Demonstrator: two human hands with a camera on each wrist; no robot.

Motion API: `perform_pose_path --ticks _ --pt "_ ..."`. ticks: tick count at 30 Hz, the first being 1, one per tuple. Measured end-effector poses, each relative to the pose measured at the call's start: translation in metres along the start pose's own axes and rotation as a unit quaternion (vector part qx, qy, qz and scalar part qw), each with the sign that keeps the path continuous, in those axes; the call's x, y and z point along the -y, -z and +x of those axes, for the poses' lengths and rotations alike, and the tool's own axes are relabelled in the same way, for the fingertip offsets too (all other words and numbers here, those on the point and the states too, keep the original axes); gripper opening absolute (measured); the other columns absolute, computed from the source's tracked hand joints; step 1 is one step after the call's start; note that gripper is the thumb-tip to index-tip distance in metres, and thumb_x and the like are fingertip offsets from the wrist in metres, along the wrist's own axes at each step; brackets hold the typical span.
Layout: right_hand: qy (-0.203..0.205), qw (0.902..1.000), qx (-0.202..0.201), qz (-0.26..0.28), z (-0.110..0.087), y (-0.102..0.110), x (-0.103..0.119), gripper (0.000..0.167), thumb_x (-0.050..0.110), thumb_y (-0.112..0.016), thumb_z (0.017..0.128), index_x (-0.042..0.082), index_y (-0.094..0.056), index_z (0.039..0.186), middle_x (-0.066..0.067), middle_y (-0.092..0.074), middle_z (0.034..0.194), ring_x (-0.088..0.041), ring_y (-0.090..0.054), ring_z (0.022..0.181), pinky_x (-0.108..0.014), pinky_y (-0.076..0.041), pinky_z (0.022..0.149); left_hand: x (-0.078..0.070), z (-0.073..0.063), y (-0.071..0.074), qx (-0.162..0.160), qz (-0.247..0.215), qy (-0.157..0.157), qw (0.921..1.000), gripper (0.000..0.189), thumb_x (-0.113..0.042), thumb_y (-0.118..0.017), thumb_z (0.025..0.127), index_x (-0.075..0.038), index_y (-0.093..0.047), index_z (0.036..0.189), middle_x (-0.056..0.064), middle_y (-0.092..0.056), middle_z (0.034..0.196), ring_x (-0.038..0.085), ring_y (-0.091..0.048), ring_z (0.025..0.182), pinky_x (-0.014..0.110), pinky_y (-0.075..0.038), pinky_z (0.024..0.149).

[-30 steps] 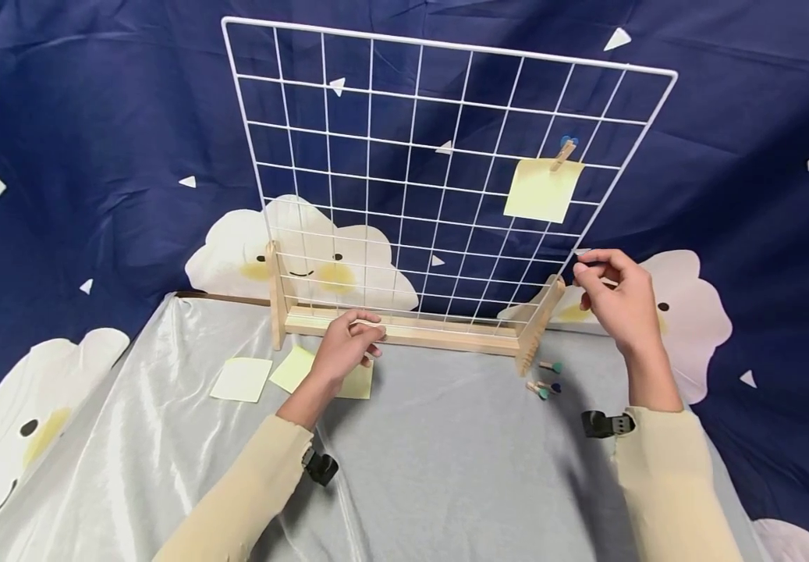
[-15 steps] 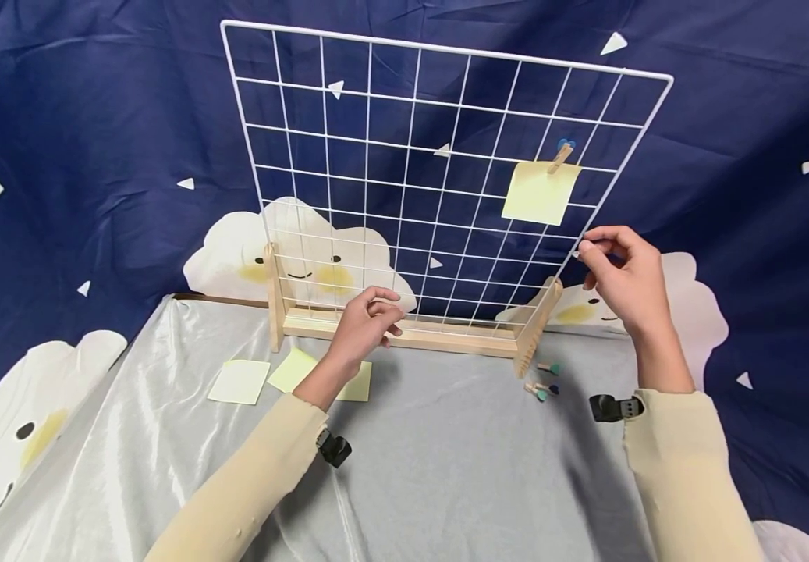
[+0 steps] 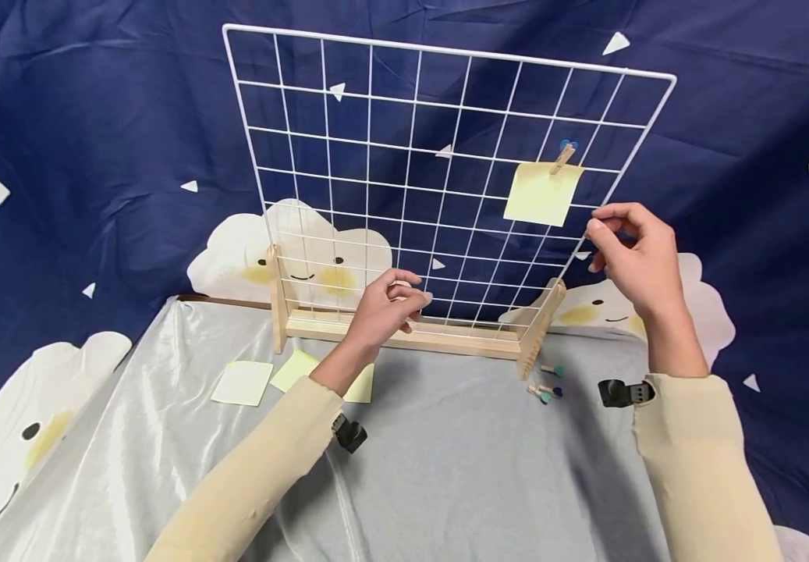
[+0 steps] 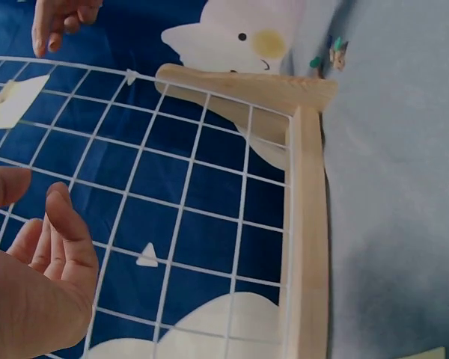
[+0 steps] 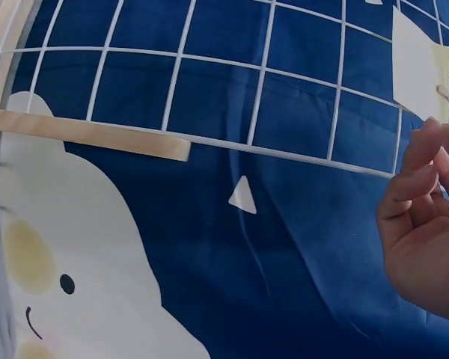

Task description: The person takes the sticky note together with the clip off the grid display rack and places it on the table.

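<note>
A white wire grid stands upright in a wooden base. High on its right side a wooden clothespin with a blue heart holds a yellow sticky note. My left hand, fingers loosely curled and holding nothing, is in front of the lower middle of the wires; in the left wrist view its thumb and fingers are apart. Beside the grid's right edge, below the note, is my right hand. Its thumb and index finger are bent close together at the frame wire, with nothing visible between them.
Pale yellow notes lie on the grey cloth at left: one note in full view, another note and a third note partly behind the left forearm. Several small clothespins lie by the base's right foot. A dark blue curtain hangs behind.
My left hand has moved up and to the right, away from the notes on the cloth. My right hand has risen along the grid's right edge. The clipped note has stayed put.
</note>
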State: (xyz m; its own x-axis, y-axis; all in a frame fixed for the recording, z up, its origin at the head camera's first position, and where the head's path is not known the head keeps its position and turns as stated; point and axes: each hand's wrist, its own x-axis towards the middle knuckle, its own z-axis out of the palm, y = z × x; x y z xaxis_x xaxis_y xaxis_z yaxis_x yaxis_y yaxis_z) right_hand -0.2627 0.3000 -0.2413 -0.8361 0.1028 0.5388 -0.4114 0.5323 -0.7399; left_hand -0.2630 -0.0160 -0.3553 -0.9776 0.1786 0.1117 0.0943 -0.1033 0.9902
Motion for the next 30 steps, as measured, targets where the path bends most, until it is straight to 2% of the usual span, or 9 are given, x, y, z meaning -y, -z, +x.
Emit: perform_pose_path --ticks 4,8,11,14,19,21,23,27,30 --pt "0.002 1.0 0.003 -0.002 0.005 0.002 0.005 0.013 0.011 -0.067 0.098 0.014 -0.067 0.11 0.009 -0.062 0.081 -0.009 -0.057 0.047 -0.017 -0.045 0.045 -0.006 0.004 -0.007 0.011 -0.009 -0.008 0.9999 0.032 -0.014 -0.072 0.092 -0.008 -0.058 0.12 0.006 -0.072 0.102 0.021 -0.067 0.075 0.029 -0.052 0.062" --pt "0.002 1.0 0.002 0.002 0.008 0.004 0.008 0.015 0.01 -0.067 0.097 0.01 -0.067 0.112 0.009 -0.062 0.08 -0.007 -0.057 0.047 -0.017 -0.044 0.043 -0.01 0.006 -0.013 0.019 -0.015 -0.005 0.9997 0.036 -0.014 -0.072 0.091 -0.007 -0.057 0.124 0.007 -0.072 0.105 0.037 -0.067 0.087 0.028 -0.053 0.062" --pt "0.007 1.0 0.004 0.002 0.01 0.004 0.011 0.015 0.009 -0.067 0.097 0.012 -0.067 0.111 0.008 -0.062 0.08 -0.006 -0.057 0.046 -0.017 -0.044 0.043 -0.011 0.007 -0.016 0.023 -0.013 -0.003 0.9997 0.036 -0.013 -0.073 0.091 -0.009 -0.057 0.123 0.007 -0.072 0.104 0.045 -0.065 0.094 0.028 -0.053 0.063" --pt "0.012 0.9999 0.005 -0.004 0.012 0.006 0.013 0.015 0.009 -0.067 0.097 0.015 -0.068 0.11 0.008 -0.061 0.081 -0.006 -0.057 0.047 -0.016 -0.044 0.044 -0.014 0.009 -0.019 0.028 -0.007 -0.007 0.9996 0.036 -0.014 -0.074 0.09 -0.011 -0.058 0.122 0.006 -0.073 0.103 0.043 -0.066 0.091 0.031 -0.053 0.064" --pt "0.021 0.9997 0.008 -0.006 0.017 0.006 0.018 0.017 0.008 -0.068 0.095 0.015 -0.067 0.11 0.008 -0.061 0.081 -0.006 -0.057 0.046 -0.016 -0.043 0.044 -0.024 0.014 -0.024 0.034 0.005 -0.02 0.9992 0.034 -0.014 -0.075 0.09 -0.011 -0.057 0.119 0.005 -0.073 0.102 0.024 -0.066 0.078 0.035 -0.054 0.063" --pt "0.025 0.9996 0.011 -0.003 0.02 0.005 0.02 0.018 0.008 -0.069 0.095 0.016 -0.067 0.11 0.009 -0.062 0.081 -0.006 -0.057 0.046 -0.016 -0.043 0.044 -0.028 0.016 -0.027 0.036 0.006 -0.022 0.9991 0.034 -0.013 -0.075 0.09 -0.01 -0.057 0.118 0.005 -0.073 0.103 0.022 -0.067 0.078 0.035 -0.055 0.063" --pt "0.028 0.9995 0.014 0.0 0.022 0.005 0.022 0.019 0.007 -0.069 0.095 0.016 -0.067 0.111 0.009 -0.063 0.082 -0.006 -0.057 0.045 -0.016 -0.043 0.044 -0.032 0.018 -0.029 0.038 0.011 -0.023 0.9989 0.034 -0.013 -0.075 0.09 -0.01 -0.057 0.119 0.005 -0.073 0.104 0.024 -0.069 0.08 0.032 -0.056 0.063" --pt "0.032 0.9993 0.016 0.003 0.025 0.005 0.028 0.019 0.006 -0.069 0.095 0.016 -0.067 0.111 0.009 -0.063 0.083 -0.006 -0.056 0.045 -0.016 -0.043 0.044 -0.038 0.022 -0.034 0.042 0.01 -0.026 0.9987 0.039 -0.011 -0.076 0.091 -0.005 -0.056 0.124 0.006 -0.071 0.107 0.039 -0.068 0.09 0.028 -0.055 0.061" --pt "0.035 0.9992 0.02 0.001 0.028 0.004 0.033 0.019 0.007 -0.069 0.095 0.013 -0.067 0.112 0.009 -0.064 0.084 -0.006 -0.057 0.046 -0.016 -0.043 0.044 -0.042 0.024 -0.037 0.044 0.007 -0.027 0.9987 0.042 -0.009 -0.076 0.091 -0.002 -0.056 0.127 0.007 -0.071 0.108 0.042 -0.067 0.091 0.028 -0.054 0.06"
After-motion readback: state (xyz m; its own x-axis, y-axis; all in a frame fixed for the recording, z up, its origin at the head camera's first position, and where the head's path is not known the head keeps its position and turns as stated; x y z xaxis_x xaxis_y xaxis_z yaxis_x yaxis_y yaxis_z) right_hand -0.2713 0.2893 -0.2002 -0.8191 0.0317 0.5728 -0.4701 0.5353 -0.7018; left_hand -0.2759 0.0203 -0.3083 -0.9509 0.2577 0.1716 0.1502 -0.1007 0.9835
